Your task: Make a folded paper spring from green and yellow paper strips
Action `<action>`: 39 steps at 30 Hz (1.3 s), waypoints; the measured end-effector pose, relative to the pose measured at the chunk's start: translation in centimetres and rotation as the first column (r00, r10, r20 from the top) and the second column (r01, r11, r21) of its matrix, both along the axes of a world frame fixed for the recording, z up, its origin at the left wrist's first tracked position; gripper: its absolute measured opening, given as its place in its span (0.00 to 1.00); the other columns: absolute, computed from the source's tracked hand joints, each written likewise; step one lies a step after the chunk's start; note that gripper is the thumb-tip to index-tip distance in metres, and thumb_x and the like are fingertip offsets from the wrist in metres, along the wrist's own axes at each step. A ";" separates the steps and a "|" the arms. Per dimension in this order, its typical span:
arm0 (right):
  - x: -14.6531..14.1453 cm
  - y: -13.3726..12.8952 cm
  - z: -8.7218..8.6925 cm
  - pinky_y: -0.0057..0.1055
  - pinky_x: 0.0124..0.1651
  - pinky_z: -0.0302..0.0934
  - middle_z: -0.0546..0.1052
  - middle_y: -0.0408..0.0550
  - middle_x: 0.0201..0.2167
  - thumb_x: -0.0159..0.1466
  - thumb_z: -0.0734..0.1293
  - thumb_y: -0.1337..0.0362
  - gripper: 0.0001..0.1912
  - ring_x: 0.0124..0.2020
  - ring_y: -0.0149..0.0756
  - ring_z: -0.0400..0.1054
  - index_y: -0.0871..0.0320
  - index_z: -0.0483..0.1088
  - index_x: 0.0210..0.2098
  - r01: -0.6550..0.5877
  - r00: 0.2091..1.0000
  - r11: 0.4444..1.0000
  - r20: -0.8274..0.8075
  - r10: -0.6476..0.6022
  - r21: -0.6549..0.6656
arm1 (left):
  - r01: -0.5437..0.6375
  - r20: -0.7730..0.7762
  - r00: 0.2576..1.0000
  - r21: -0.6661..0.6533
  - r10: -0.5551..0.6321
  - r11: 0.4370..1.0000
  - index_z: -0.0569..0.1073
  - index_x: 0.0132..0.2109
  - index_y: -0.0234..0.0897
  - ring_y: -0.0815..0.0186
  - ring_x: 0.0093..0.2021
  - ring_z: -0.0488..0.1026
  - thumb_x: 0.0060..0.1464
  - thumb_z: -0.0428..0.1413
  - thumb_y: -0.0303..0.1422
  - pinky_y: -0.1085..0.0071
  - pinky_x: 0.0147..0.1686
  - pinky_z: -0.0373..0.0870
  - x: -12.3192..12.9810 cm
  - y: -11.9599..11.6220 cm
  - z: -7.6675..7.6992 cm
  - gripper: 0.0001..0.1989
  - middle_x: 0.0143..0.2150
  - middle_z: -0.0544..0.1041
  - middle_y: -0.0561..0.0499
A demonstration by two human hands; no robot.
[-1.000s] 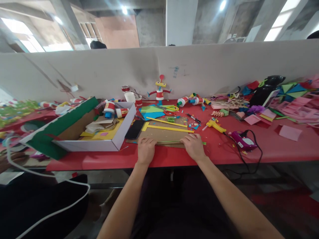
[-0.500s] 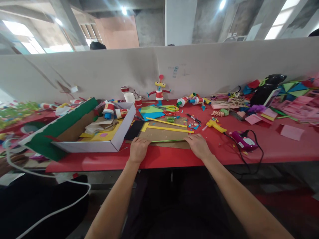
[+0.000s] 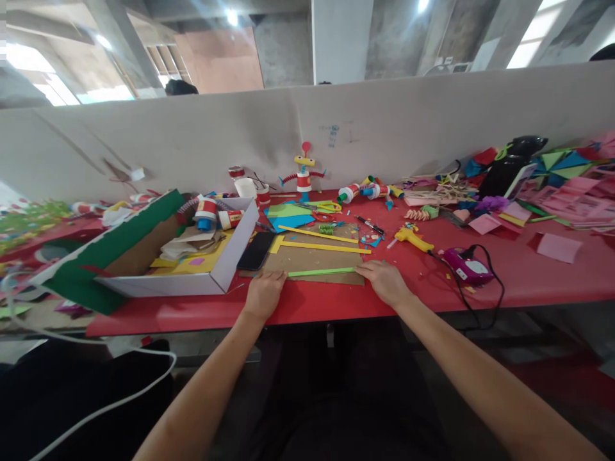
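Grip of left hand (image 3: 264, 294) and right hand (image 3: 387, 283), palms down, closed over a green strip (image 3: 321, 273).

both forearms are bare and reach forward, the left forearm (image 3: 202, 381) slanting up and inward from the lower left, the right forearm (image 3: 480, 365) coming in from the lower right. the left hand (image 3: 264, 294) and right hand (image 3: 384, 282) are held palm down, well apart, their backs facing up. the fingers on each are bent and drawn together in a pinching pose, pointing inward toward the other hand. the right hand sits slightly higher in view.
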State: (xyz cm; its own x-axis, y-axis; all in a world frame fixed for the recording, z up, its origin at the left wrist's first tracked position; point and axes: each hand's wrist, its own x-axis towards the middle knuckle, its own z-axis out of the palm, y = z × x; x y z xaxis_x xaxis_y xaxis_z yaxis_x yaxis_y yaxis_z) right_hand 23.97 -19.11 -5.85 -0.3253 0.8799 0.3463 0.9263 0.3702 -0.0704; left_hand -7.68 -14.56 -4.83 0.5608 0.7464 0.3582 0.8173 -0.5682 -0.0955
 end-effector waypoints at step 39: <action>10.7 5.4 2.8 0.42 0.42 0.60 0.73 0.62 0.42 0.53 0.61 0.72 0.18 0.46 0.52 0.67 0.62 0.68 0.44 0.748 0.649 0.611 0.093 -0.755 -0.259 | 0.038 0.396 0.917 -0.193 0.043 0.980 0.77 0.41 0.40 0.64 0.38 0.71 0.54 0.51 0.31 0.70 0.38 0.67 7.3 1.0 -1.1 0.11 0.35 0.75 0.48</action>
State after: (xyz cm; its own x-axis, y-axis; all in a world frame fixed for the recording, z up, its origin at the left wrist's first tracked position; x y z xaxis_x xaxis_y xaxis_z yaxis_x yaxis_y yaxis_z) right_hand 34.70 -13.66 -3.05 0.4949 0.8658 0.0745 0.8684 -0.4898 -0.0771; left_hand -0.36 -13.53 -5.92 0.4002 0.8248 0.3995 0.7660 -0.5404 0.3482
